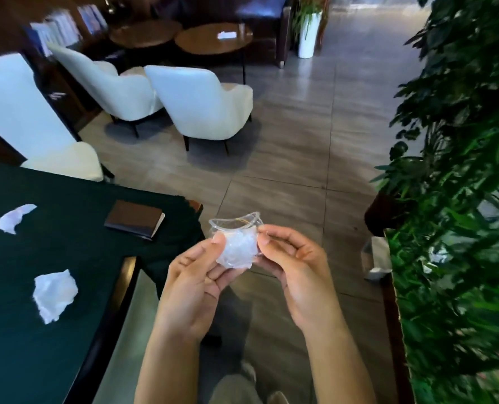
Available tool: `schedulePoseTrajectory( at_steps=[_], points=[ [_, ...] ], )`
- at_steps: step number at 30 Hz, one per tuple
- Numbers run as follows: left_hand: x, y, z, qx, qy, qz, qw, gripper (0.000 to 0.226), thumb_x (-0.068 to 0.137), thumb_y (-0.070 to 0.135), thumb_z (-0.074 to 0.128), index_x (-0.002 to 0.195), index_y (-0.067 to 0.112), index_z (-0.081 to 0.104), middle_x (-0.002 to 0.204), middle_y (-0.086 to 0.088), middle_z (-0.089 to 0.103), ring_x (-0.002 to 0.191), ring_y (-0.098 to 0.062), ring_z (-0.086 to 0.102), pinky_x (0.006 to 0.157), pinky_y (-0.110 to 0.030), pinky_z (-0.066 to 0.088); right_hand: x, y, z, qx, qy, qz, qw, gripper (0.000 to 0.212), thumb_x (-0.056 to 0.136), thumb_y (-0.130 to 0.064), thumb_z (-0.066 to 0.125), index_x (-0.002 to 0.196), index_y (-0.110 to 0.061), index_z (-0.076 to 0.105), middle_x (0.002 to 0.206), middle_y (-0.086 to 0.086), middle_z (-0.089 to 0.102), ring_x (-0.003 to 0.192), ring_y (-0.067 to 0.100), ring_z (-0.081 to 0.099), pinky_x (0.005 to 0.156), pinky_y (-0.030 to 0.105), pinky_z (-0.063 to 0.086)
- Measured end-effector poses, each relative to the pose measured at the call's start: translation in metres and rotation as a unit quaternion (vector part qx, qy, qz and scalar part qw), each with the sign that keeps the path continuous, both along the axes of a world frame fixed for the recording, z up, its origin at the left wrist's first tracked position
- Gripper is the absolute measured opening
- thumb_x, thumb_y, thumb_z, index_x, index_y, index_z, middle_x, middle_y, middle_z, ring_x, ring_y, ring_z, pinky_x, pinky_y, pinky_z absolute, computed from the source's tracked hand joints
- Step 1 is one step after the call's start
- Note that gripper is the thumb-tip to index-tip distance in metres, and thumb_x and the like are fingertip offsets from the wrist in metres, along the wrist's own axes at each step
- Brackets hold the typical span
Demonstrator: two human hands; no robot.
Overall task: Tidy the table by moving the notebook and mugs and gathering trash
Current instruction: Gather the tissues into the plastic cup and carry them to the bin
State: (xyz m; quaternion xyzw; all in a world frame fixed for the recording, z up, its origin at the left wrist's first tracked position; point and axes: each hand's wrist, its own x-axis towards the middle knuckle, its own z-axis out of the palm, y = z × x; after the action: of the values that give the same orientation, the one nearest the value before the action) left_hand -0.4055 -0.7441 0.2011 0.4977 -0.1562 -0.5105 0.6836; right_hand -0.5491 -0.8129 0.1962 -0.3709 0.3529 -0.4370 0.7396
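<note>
Head view looks down on both hands raised over the tiled floor (286,147), just off the worktop's (23,330) right edge. Left hand (194,284) and right hand (293,266) are both pinched onto a small clear plastic cup (236,225), squashed out of round at its rim, with a crumpled white wad of paper (238,249) stuffed inside it. Left thumb presses the cup's left wall, fingers curled beneath; right thumb and forefinger nip the right side near the rim. Over on the dark green worktop, the notebook (134,218) lies flat and closed near the far right corner, brown cover up, well apart from the hands. 2 more pieces of trash sit on the cloth: a torn white scrap (15,218) toward the far left, and a bigger crumpled white paper (54,294) nearer the front edge, apart from each other and from the notebook. Beyond the worktop, 2 white armchairs (201,103) face round wooden tables (213,39). Leafy green plants (461,199) crowd the right side of the view, blurred.
</note>
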Motion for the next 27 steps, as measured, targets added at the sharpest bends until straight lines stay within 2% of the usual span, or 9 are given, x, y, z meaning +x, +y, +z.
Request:
schedulePoseTrajectory(
  at_steps=[6,10,13,17,22,25,27],
  points=[
    [0.059,-0.049,-0.010,-0.003,0.002,0.016,1.000,0.029,0.089,0.023,0.066,0.102,0.005,0.084,0.113,-0.022,0.080,0.098,-0.027,0.080,0.074,-0.031,0.064,0.060,-0.058,-0.009,0.015,0.007,0.029,0.999,0.020,0.091,0.000,0.072,0.089,-0.016,0.084,0.095,0.012,0.083,0.084,0.017,0.079,0.076,0.026,0.064],
    [0.118,-0.081,-0.015,-0.014,0.012,0.049,0.999,0.033,0.091,0.022,0.066,0.110,-0.001,0.080,0.117,-0.025,0.078,0.101,-0.030,0.079,0.079,-0.034,0.065,0.124,-0.101,-0.009,0.002,0.006,0.063,0.998,0.016,0.086,-0.002,0.076,0.089,-0.016,0.084,0.091,0.011,0.083,0.082,0.016,0.079,0.071,0.024,0.063],
    [0.173,-0.094,-0.015,-0.029,0.003,0.082,0.996,0.034,0.093,0.024,0.065,0.112,0.000,0.080,0.117,-0.024,0.078,0.103,-0.030,0.079,0.083,-0.035,0.065,0.186,-0.130,-0.006,-0.008,0.020,0.116,0.993,0.015,0.087,-0.001,0.077,0.093,-0.013,0.083,0.094,0.014,0.083,0.084,0.018,0.080,0.070,0.024,0.062],
    [0.240,-0.084,-0.020,-0.025,-0.010,0.175,0.984,0.031,0.091,0.026,0.067,0.104,0.004,0.083,0.107,-0.021,0.081,0.094,-0.025,0.081,0.078,-0.031,0.065,0.273,-0.147,-0.008,-0.046,0.073,0.212,0.973,0.014,0.089,0.001,0.077,0.095,-0.011,0.082,0.090,0.015,0.083,0.080,0.021,0.080,0.069,0.025,0.063],
    [0.297,-0.034,-0.033,0.032,-0.013,0.358,0.933,0.026,0.086,0.026,0.070,0.094,0.007,0.086,0.101,-0.018,0.083,0.086,-0.021,0.081,0.072,-0.030,0.065,0.375,-0.130,-0.030,-0.114,0.145,0.348,0.919,0.014,0.089,-0.006,0.079,0.099,-0.015,0.080,0.083,0.008,0.083,0.076,0.017,0.079,0.072,0.028,0.065],
    [0.314,0.009,-0.041,0.052,0.010,0.474,0.879,0.022,0.094,0.020,0.068,0.092,0.007,0.086,0.103,-0.017,0.083,0.087,-0.019,0.081,0.070,-0.028,0.065,0.431,-0.115,-0.057,-0.114,0.166,0.412,0.888,0.014,0.091,-0.001,0.074,0.097,-0.013,0.079,0.079,0.003,0.083,0.073,0.011,0.077,0.065,0.020,0.061],
    [0.317,0.035,-0.046,0.063,0.021,0.542,0.837,0.023,0.099,0.016,0.065,0.095,0.005,0.085,0.107,-0.019,0.082,0.090,-0.021,0.080,0.073,-0.030,0.066,0.467,-0.100,-0.082,-0.126,0.204,0.468,0.851,0.013,0.091,-0.001,0.074,0.096,-0.012,0.078,0.077,0.002,0.081,0.071,0.011,0.074,0.064,0.019,0.059]
  ],
)
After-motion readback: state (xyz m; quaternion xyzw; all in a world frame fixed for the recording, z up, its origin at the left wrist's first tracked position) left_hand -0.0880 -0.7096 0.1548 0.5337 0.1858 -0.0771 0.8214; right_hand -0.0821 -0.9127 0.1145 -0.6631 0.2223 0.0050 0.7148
